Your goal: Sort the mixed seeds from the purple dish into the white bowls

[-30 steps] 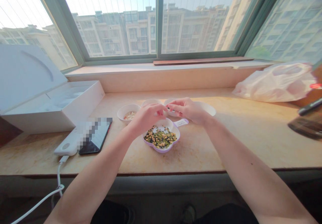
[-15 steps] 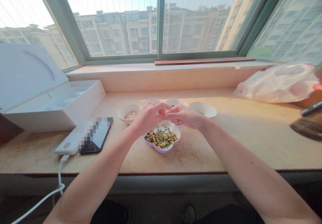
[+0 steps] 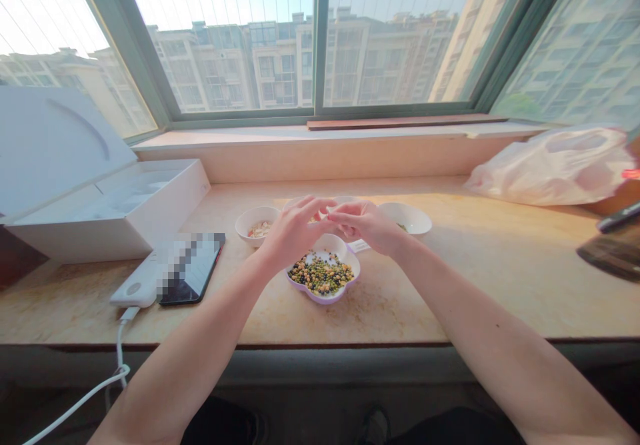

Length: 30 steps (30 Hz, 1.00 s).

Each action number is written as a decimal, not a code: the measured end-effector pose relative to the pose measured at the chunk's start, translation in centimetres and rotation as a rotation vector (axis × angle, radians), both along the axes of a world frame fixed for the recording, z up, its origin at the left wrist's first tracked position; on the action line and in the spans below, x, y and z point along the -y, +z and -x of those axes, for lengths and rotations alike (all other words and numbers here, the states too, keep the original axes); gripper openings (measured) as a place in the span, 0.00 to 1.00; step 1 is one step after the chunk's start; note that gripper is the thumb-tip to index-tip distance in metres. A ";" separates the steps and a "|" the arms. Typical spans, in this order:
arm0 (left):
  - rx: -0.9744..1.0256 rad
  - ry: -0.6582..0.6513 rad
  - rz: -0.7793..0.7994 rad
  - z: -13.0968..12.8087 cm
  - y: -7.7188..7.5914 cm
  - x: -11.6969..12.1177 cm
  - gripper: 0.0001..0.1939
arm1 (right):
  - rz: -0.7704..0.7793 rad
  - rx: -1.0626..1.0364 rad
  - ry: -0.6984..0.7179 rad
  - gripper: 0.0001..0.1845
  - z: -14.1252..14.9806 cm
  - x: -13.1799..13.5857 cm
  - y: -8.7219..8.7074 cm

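While my left hand [image 3: 295, 232] and right hand [image 3: 365, 225] hover together over the middle of the ledge, my fingertips [image 3: 327, 209] are bunched close, nearly meeting, with the fingers curled in from both sides. Honestly, I can't tell if I'm pinching anything. If something's in there, it's hidden, so all I can say is the grip is narrow.

Right below my hands sits a flower-shaped dish with a purple rim [image 3: 347, 252], piled with mixed beans [image 3: 321, 273] in green, yellow and near-black. A small white tab [image 3: 359, 246] pokes out beside it, just under my right hand.

Behind the dish there's a row of little white bowls. The far-left bowl [image 3: 250, 226] has pale chopped bits in it, and the far-right bowl [image 3: 407, 218] has a few bits at the bottom. The two middle bowls [image 3: 344, 199] are mostly blocked by my hands, so I can't really see inside them.

All of this sits on a stone windowsill ledge [image 3: 465, 285]. Off to the left are a white power bank [image 3: 135, 288] with a white cable [image 3: 75, 405] trailing down, a phone [image 3: 193, 268] right beside it, and an open white box [image 3: 110, 212]. Off to the right there's a crumpled plastic bag [image 3: 550, 168].
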<state>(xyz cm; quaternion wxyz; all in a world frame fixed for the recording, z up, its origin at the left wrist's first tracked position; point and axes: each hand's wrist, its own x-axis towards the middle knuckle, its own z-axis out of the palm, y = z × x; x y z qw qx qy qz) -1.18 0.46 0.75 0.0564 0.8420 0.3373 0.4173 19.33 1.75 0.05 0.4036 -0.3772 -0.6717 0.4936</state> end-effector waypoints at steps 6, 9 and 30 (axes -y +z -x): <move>-0.253 0.180 0.245 0.7 0.2 0.0 0.06 | -0.351 0.203 -0.272 0.15 -0.8 0.0 0.8; -0.447 0.045 0.288 0.8 0.4 0.4 0.06 | -0.439 0.267 -0.263 0.11 -0.8 -0.2 0.7; -0.791 -0.292 0.341 -0.1 0.3 0.9 0.11 | -0.423 0.812 -0.977 0.09 -5.7 -2.3 1.7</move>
